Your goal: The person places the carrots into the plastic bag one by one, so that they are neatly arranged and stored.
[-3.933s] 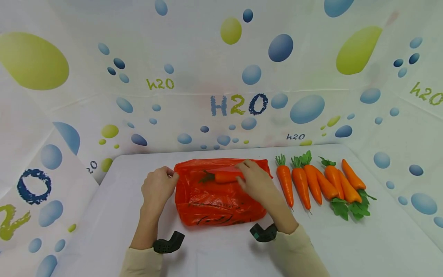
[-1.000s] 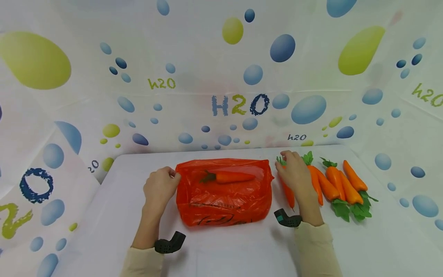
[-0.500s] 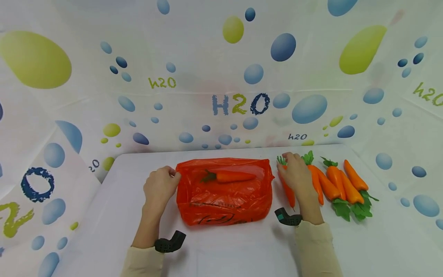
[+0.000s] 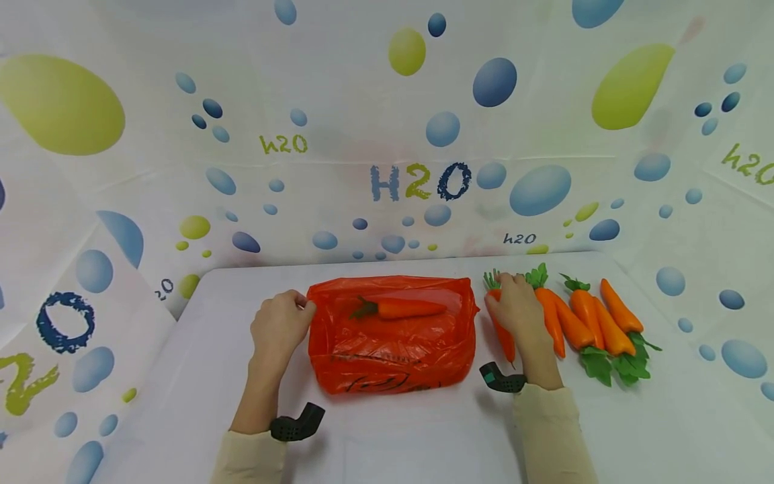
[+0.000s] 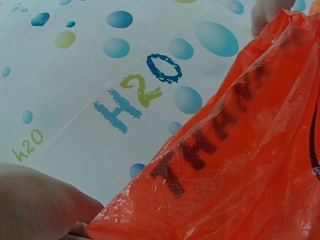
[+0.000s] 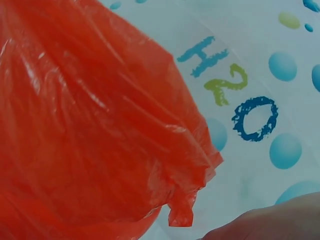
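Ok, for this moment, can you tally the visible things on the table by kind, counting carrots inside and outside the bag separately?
Bag: 1
Carrot visible inside the bag: 1
Carrots visible outside the bag: 6
Total: 8

The right hand blocks part of the row, so another carrot could be hidden there.

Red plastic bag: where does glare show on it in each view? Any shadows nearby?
Head view: faint glints on the red plastic bag, soft shadows below the black wrist-worn cameras; left wrist view: bright specks at its lower-left corner; right wrist view: pale streaks.
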The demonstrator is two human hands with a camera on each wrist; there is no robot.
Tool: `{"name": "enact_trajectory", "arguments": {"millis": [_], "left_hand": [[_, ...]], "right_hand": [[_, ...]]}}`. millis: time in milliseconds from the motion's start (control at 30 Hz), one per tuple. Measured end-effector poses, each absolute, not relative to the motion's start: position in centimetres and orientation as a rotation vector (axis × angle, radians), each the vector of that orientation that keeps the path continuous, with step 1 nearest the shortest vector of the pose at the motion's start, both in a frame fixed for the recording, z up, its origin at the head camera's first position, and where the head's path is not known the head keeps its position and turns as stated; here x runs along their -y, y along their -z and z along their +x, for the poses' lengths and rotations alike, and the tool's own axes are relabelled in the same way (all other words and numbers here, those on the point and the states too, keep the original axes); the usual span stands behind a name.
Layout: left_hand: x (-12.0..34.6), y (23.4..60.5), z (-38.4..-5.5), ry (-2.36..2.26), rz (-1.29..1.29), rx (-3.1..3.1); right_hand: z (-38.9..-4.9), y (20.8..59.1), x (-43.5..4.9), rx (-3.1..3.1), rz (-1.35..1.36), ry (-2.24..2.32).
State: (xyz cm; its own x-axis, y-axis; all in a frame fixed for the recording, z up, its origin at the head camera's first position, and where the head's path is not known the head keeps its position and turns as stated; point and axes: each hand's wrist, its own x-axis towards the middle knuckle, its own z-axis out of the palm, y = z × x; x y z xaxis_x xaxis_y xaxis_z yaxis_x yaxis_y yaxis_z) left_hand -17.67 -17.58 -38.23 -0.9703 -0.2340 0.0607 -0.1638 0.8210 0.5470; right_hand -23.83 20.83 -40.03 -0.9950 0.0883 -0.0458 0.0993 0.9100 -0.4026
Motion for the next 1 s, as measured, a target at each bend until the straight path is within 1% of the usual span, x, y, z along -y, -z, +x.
{"name": "enact_trajectory", "arguments": {"millis": [1000], "left_hand": [[17.5, 38.4, -17.7, 0.855, 0.329, 2.888]], "right_hand": [[-24.1, 41.6, -21.1, -2.996, 0.167, 0.59]]}}
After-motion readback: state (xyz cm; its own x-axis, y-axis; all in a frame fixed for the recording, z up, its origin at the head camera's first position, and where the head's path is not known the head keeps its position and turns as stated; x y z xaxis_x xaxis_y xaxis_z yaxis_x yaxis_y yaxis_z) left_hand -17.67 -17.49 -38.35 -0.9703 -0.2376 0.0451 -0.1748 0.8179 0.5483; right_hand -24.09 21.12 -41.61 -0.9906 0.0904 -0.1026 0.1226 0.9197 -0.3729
